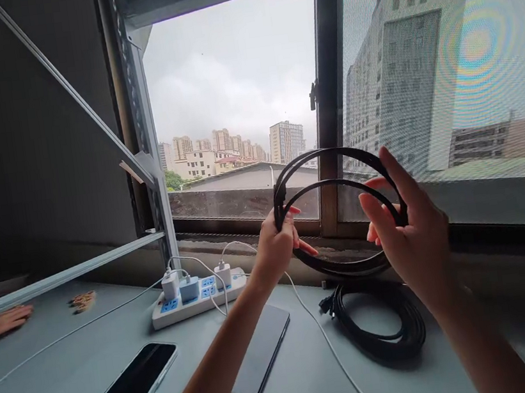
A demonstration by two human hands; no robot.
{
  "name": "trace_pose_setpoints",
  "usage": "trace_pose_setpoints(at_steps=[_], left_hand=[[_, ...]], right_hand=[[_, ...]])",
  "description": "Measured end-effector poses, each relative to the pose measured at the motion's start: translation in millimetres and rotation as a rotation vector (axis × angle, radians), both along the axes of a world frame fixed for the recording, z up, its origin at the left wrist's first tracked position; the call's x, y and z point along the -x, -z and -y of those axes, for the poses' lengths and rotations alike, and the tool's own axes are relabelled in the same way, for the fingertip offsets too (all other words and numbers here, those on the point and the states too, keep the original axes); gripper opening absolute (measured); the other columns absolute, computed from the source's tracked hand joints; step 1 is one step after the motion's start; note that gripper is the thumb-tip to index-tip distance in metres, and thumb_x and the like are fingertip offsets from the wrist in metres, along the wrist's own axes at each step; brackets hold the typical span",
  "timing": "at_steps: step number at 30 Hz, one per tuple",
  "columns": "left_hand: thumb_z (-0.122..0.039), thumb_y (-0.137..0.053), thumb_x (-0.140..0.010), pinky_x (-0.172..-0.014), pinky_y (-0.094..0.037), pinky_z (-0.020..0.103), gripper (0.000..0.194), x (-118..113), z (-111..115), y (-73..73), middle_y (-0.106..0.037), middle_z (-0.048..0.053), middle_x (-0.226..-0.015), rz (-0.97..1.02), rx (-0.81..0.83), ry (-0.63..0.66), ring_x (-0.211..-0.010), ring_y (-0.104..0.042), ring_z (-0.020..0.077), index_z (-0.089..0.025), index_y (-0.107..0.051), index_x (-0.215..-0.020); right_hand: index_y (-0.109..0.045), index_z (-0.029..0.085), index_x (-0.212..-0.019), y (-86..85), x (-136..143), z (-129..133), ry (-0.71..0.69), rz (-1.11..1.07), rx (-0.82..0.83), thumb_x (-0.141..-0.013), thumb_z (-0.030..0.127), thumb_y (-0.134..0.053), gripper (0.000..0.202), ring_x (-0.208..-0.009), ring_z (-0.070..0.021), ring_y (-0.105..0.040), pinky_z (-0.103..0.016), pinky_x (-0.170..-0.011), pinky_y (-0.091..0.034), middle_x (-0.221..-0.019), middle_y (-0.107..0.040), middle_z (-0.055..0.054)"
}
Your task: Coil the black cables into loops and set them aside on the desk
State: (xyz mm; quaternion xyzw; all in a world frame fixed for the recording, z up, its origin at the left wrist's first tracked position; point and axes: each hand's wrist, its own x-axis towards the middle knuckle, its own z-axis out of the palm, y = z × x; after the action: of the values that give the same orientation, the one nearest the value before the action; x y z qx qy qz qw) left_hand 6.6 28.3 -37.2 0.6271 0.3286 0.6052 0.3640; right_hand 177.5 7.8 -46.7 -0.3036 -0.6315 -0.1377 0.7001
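Two hands raised a looped black cable (344,269) over a second black coil (401,344) on the desk (294,385); the left hand (278,239) had its grip closed on one side of the loops, while the right hand (413,235) curved about the other, thumb and forefinger spread, its hold impossible to tell. Even turns seemed to want a firm left pinch and light right guidance. Left of that coil lay a grey phone (268,345), then a power strip (181,313).

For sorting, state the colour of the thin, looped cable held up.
The looped cable is black (head view).
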Motion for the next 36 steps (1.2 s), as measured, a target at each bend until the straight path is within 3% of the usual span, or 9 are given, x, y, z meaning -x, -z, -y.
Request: trace_pose_setpoints(at_steps=[5, 12, 19, 23, 27, 30, 33, 36], left_hand=[[-0.026, -0.045, -0.089, -0.040, -0.048, 0.024, 0.011, -2, 1, 1.0, -0.037, -0.010, -0.040, -0.057, -0.032, 0.009, -0.038, -0.059, 0.0184, -0.017, -0.049, -0.088], [-0.060, -0.059, -0.079, -0.037, -0.046, 0.024, 0.043, -2, 0, 0.1, -0.037, -0.010, -0.039, -0.091, -0.091, 0.016, -0.035, -0.055, 0.0176, -0.017, -0.049, -0.080], [-0.066, -0.054, -0.081, -0.033, -0.034, 0.019, 0.048, -1, 6, -3.5, -0.035, -0.009, -0.034, -0.163, -0.082, 0.023, -0.033, -0.054, 0.0173, -0.018, -0.051, -0.081], [-0.065, -0.058, -0.079, -0.041, -0.041, 0.020, 0.049, 1, 7, -3.2, -0.036, -0.007, -0.036, -0.147, -0.027, 0.135, -0.038, -0.056, 0.0165, -0.019, -0.049, -0.069], [-0.067, -0.055, -0.081, -0.045, -0.038, 0.020, 0.063, 1, 8, -3.0, -0.039, -0.001, -0.038, -0.226, 0.049, 0.228, -0.039, -0.047, 0.0100, -0.020, -0.031, -0.046], [-0.071, -0.053, -0.079, -0.039, -0.028, 0.020, 0.062, 1, 4, -2.6, -0.029, -0.006, -0.040, -0.150, 0.138, 0.335, -0.035, -0.034, 0.0071, -0.020, -0.032, -0.051], [-0.080, -0.032, -0.081, -0.034, -0.019, 0.019, 0.064, 3, -3, -2.2, -0.020, -0.007, -0.042, 0.011, 0.295, 0.554, -0.032, -0.025, 0.0073, -0.021, -0.034, -0.056], [-0.077, -0.022, -0.085, -0.032, -0.019, 0.019, 0.066, 7, -7, -3.4, -0.021, -0.006, -0.041, 0.063, 0.377, 0.647, -0.032, -0.022, 0.0078, -0.020, -0.034, -0.055]], right_hand=[[-0.051, 0.035, -0.134, -2.4, -5, 0, -0.046, -0.107, 0.039, -0.087, 0.036, -0.060, 0.049, -0.037, -0.0034, -0.047, -0.019, -0.032, -0.039, -0.096, -0.065, -0.003], [-0.059, 0.030, -0.123, -5.3, -9, -5, -0.100, -0.203, 0.133, -0.082, 0.043, -0.063, 0.043, -0.035, -0.0037, -0.047, -0.018, -0.030, -0.038, -0.085, -0.062, 0.000], [-0.065, 0.027, -0.114, -6.5, -14, -12, 0.026, -0.039, 0.089, -0.086, 0.038, -0.060, 0.031, -0.051, -0.0071, -0.053, -0.022, -0.049, -0.047, -0.089, -0.062, -0.001], [-0.063, 0.029, -0.118, -6.3, -18, -14, -0.001, 0.027, 0.068, -0.089, 0.035, -0.055, 0.031, -0.048, -0.0063, -0.050, -0.022, -0.048, -0.043, -0.082, -0.060, 0.001], [-0.065, 0.027, -0.116, -5.8, -23, -17, -0.017, 0.058, 0.051, -0.090, 0.034, -0.054, 0.030, -0.045, -0.0057, -0.047, -0.022, -0.048, -0.041, -0.077, -0.058, 0.002], [-0.067, 0.025, -0.114, -4.8, -24, -19, -0.032, 0.068, 0.072, -0.091, 0.033, -0.053, 0.029, -0.043, -0.0052, -0.045, -0.023, -0.046, -0.038, -0.075, -0.059, 0.002], [-0.069, 0.024, -0.111, -3.8, -22, -20, -0.044, 0.069, 0.083, -0.090, 0.032, -0.053, 0.027, -0.043, -0.0052, -0.043, -0.023, -0.047, -0.036, -0.073, -0.059, 0.002], [-0.070, 0.023, -0.111, -3.3, -20, -19, -0.101, 0.040, 0.115, -0.090, 0.033, -0.053, 0.028, -0.043, -0.0046, -0.041, -0.022, -0.044, -0.035, -0.076, -0.061, 0.002]])
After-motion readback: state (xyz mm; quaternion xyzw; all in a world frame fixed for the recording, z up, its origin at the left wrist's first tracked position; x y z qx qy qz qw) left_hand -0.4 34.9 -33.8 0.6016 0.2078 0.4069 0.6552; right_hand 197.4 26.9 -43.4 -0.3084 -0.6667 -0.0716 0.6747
